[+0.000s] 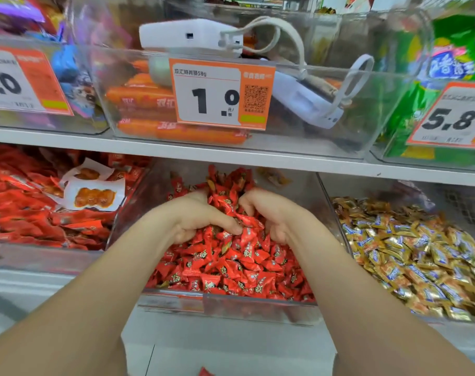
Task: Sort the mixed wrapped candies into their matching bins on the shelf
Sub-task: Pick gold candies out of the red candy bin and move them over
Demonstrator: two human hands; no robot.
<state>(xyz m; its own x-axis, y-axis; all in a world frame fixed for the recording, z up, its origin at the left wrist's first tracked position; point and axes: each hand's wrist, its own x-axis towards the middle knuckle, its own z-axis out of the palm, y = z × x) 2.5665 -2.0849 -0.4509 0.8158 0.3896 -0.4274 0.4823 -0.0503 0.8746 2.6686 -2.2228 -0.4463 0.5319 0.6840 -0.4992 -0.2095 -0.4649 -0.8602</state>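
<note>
My left hand (201, 215) and right hand (271, 213) are both sunk in the red candies (231, 264). The fingers are curled down into the heap and closed on crinkly handfuls, with the fingertips buried. The candies are small glossy foil pillows with pinched ends, and they fill the clear plastic bin (231, 308) at the centre of the frame. At lower right a second bin (380, 189) holds gold candies (410, 256) of the same shape. At left a third bin (41, 259) holds flat red packets (27, 202) with two white packets (95, 196) on top. A white shelf (176, 150) crosses above, carrying a clear tub (312, 137) of orange sausages (149, 96), two white devices (187, 33) with cords, and three orange-edged price tags (220, 93).
</note>
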